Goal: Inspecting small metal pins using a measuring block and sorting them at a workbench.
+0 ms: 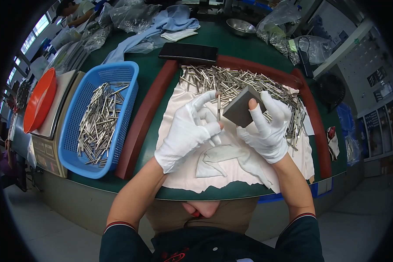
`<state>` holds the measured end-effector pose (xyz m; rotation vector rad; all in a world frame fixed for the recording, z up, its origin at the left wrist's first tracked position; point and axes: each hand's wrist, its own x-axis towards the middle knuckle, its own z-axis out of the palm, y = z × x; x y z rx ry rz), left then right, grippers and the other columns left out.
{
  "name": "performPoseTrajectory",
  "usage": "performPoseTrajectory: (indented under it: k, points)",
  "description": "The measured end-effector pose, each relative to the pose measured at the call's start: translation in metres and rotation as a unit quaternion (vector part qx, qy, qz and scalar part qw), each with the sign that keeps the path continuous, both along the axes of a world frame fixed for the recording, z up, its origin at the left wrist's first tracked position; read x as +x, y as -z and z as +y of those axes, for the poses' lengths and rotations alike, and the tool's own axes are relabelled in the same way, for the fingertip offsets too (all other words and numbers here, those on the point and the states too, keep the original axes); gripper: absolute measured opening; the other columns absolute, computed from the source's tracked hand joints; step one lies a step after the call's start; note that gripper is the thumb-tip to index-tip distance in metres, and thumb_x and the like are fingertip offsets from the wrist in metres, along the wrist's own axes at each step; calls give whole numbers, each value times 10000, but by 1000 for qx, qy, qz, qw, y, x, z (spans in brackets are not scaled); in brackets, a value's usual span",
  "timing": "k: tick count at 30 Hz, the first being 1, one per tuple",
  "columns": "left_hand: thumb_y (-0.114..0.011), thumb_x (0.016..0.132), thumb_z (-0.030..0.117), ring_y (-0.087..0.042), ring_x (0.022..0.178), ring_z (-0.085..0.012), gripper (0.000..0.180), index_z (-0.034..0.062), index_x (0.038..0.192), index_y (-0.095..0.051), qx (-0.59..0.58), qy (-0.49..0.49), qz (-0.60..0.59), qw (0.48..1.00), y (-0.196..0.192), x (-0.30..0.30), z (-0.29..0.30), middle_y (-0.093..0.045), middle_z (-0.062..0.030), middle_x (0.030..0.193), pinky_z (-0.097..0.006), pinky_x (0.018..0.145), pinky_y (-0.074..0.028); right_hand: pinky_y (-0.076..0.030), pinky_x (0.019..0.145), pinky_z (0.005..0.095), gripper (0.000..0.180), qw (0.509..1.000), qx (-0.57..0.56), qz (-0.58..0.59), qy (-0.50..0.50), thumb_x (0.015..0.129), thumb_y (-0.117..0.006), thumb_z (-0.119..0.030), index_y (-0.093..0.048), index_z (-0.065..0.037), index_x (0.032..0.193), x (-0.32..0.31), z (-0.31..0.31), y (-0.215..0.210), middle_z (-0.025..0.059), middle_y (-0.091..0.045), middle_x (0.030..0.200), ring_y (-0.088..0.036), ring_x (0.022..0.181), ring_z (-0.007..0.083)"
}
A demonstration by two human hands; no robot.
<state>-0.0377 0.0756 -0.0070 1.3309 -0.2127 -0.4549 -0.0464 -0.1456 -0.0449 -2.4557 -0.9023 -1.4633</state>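
Pin (219, 107) lined twelve to six: my left hand (185, 131) pinches its ends between thumb and forefinger. At its three o'clock, my right hand (270, 131) grips a dark block (240, 109). Loose pins (244, 79) heap from eleven round to four; a rag (220, 158) lies at six, a blue basket (99, 75) at nine.

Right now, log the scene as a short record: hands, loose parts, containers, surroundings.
Left hand: white-gloved, holding a thin metal pin upright in the picture
Right hand: white-gloved, holding a dark gray block
Loose parts: pile of metal pins on a pale cloth, beyond the hands
Near side: crumpled white rag on the cloth
Left side: blue basket holding more pins; orange bowl farther left
Far side: black flat device
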Motion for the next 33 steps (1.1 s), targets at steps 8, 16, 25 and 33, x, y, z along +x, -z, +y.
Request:
performPoseTrajectory:
  k: [8,16,25,33]
  points:
    - [-645,798,-45,-633,600,-109,634,-46,1389,-415,32,-16,-14,999,-1,-3,-4,-619,-42,704,-223,560,-518,-419,877,417,776,998,53,-18,8,618,-788,-300,-543,-86,1322,-2,-4,-3,178,-488,1309,-488,1049,313]
    - [-614,814,-12,-624,577,-87,640,-80,1400,-366,53,-13,-29,998,-3,-3,-4,-630,-62,718,-205,501,-479,-419,867,418,816,999,45,7,-16,633,-803,-334,-512,-98,1358,-6,2,-1,174,-476,1320,-486,1054,310]
    - [-635,777,-33,-652,619,-106,620,-45,1369,-451,75,-12,-27,997,-5,-6,-4,-635,-45,708,-231,532,-536,-422,877,427,849,999,37,35,-12,643,-801,-302,-464,-105,1396,-7,2,-1,187,-472,1314,-497,1058,322]
    - [-628,788,-19,-634,582,-95,665,-83,1396,-367,44,2,-16,999,-1,-5,-6,-627,-60,737,-204,480,-476,-428,867,430,883,999,38,34,0,648,-796,-292,-421,-115,1428,-10,8,-5,196,-469,1307,-508,1046,329]
